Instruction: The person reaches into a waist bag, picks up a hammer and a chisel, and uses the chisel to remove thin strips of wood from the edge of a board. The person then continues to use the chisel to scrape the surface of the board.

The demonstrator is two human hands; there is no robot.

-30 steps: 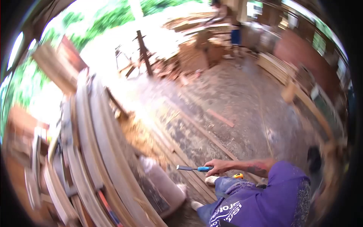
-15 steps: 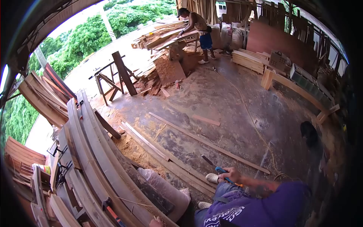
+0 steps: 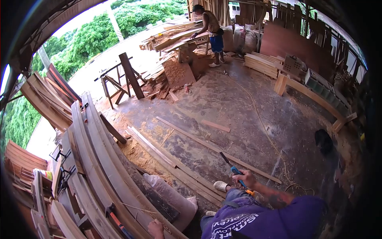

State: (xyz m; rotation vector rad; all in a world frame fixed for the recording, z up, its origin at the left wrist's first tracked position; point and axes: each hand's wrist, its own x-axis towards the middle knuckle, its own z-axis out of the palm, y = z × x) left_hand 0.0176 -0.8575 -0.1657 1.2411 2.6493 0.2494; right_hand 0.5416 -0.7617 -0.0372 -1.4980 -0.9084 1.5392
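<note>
My right hand (image 3: 246, 179) is closed round the blue handle of a chisel (image 3: 235, 172), whose dark flat blade points up and away over the floor. At the bottom of the view my left hand (image 3: 156, 229) rests against a long curved wooden plank (image 3: 115, 167); its fingers are too small and foreshortened to tell how they are bent. A hammer (image 3: 115, 217) with an orange and dark handle lies on the planks to the left of that hand. Thin wood slivers (image 3: 137, 207) lie close by.
Clamps (image 3: 63, 163) sit at the left on the planks. Below them stands a pale sack (image 3: 175, 195). Long strips (image 3: 219, 149) and a cord (image 3: 260, 115) cross the sawdusty floor. Further back, a person (image 3: 213, 30) works at a wood-laden bench (image 3: 183, 46).
My right hand has lifted the chisel a little, and its blade now points more upward. My left hand has come further into view along the plank. The person at the back has straightened slightly.
</note>
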